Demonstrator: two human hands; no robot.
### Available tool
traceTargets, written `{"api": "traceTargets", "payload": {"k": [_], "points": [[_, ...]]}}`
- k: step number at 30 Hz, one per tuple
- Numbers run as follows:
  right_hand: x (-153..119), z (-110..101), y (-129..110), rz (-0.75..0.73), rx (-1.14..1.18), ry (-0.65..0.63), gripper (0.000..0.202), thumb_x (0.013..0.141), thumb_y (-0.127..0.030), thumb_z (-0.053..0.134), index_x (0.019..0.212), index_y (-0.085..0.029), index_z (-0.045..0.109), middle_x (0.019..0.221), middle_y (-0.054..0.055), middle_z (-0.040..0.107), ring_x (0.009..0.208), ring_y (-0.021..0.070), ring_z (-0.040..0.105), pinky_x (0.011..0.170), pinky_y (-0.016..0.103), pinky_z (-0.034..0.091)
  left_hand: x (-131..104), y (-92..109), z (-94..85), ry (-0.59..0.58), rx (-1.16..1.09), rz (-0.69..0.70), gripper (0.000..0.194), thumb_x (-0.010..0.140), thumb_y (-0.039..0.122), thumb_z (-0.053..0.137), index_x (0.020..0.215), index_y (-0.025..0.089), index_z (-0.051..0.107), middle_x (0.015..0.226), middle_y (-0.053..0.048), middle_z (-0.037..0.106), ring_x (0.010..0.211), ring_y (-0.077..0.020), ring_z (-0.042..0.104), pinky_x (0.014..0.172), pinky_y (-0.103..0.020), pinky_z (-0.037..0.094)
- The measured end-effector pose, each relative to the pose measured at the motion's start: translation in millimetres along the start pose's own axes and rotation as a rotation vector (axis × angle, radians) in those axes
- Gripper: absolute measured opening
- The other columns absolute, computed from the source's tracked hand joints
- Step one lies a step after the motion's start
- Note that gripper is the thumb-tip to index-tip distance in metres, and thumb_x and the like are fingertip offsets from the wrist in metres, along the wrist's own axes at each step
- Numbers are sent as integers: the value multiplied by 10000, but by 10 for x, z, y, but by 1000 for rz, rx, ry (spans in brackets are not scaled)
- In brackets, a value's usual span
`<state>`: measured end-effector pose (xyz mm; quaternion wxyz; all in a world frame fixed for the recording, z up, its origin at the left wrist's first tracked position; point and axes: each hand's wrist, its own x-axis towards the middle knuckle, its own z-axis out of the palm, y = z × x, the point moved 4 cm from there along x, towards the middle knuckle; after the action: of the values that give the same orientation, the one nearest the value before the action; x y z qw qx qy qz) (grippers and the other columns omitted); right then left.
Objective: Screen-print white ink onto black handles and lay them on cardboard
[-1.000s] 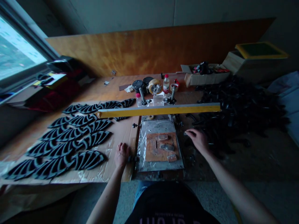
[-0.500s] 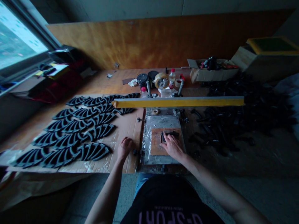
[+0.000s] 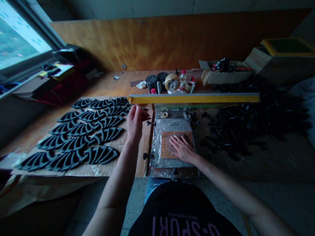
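My right hand (image 3: 182, 149) lies with its fingers stretched out over a small brown wooden board (image 3: 166, 151). The black piece seen there earlier is hidden beneath the hand. Under the board is a grey metal plate (image 3: 157, 126) on the bench. My left hand (image 3: 135, 123) is raised just below the left end of a long yellow-edged frame (image 3: 194, 98), its fingers loosely bent and apart. Whether it touches the frame I cannot make out. The frame stands tilted up across the far side of the plate.
Rows of black fan-shaped pieces (image 3: 66, 160) lie on cardboard at left. A heap of dark pieces (image 3: 236, 131) covers the right side. Behind the frame stand a tape roll (image 3: 172, 82), a red-capped bottle (image 3: 182, 78) and black tubs (image 3: 151, 82). An open carton (image 3: 216, 78) sits back right.
My left hand has moved from the cardboard forward and up to the frame's left end. My right hand has flattened over the black piece. The frame's front edge appears slightly higher.
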<state>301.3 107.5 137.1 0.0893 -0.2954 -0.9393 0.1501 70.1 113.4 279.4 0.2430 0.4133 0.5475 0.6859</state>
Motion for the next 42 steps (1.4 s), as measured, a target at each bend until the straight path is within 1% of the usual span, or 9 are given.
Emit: {"api": "traceTargets", "payload": {"k": [3,6,11,16,21,28,34,38,42], "points": [[-83,-48,149,-65,106,-43,413,901,-361,610,1282,-201,620,1343,98,603,1336,247,471,1163,512,264,-22,238,158,-32,-68,-20,490,916,603,410,803,164,597,581,28,525,508,-88,517,558,-226,521],[-251,-392,623,114,159,168,276,945,-269,513,1128,-198,707,1116,49,726,1112,170,638,1064,354,426,-252,231,61,-73,-9,-80,547,916,622,389,859,147,655,681,-10,602,581,-104,554,552,-220,500],[-382,-984,1311,445,114,476,329,935,-268,458,1053,-93,710,976,85,734,912,195,674,878,306,529,-937,-383,-244,-241,124,-418,537,835,616,551,1057,152,707,793,-25,658,630,-117,566,535,-208,447],[316,-1105,846,209,-47,514,618,780,-298,726,1345,-145,528,1485,176,398,1322,326,436,1085,504,375,-1342,-1228,-322,-289,157,-553,794,787,537,650,1468,211,404,763,3,635,609,-120,563,535,-214,438],[646,-744,465,145,-121,124,198,819,-217,674,1004,-155,640,1011,101,670,984,243,603,869,349,476,-1353,-1592,-354,-296,274,-541,738,820,560,598,1456,228,426,755,6,611,599,-120,543,516,-214,407],[-35,-596,178,-319,-41,-80,235,798,-38,517,897,-182,675,887,49,673,879,186,597,798,285,435,-1359,-1608,-380,-269,304,-573,711,811,563,607,1410,200,489,825,-27,659,694,-151,603,625,-254,472],[10,-600,178,-166,-73,88,228,837,-74,504,922,-181,688,905,74,674,913,218,579,810,328,444,-1370,-1513,-336,-246,190,-593,764,764,590,643,1379,160,499,814,-33,665,679,-149,608,599,-245,468],[-121,-486,96,-245,-48,81,257,853,-67,497,989,-166,692,949,82,691,914,212,600,814,322,462,-1368,-1442,-301,-239,146,-615,800,753,578,659,1397,144,466,801,-34,669,654,-148,609,579,-243,467],[125,-693,117,-137,49,148,210,860,-207,634,1064,-228,677,973,37,706,897,198,638,800,304,486,-1348,-1260,-283,-225,108,-649,833,724,554,703,1406,144,457,781,-29,680,651,-153,623,580,-242,478]]}}
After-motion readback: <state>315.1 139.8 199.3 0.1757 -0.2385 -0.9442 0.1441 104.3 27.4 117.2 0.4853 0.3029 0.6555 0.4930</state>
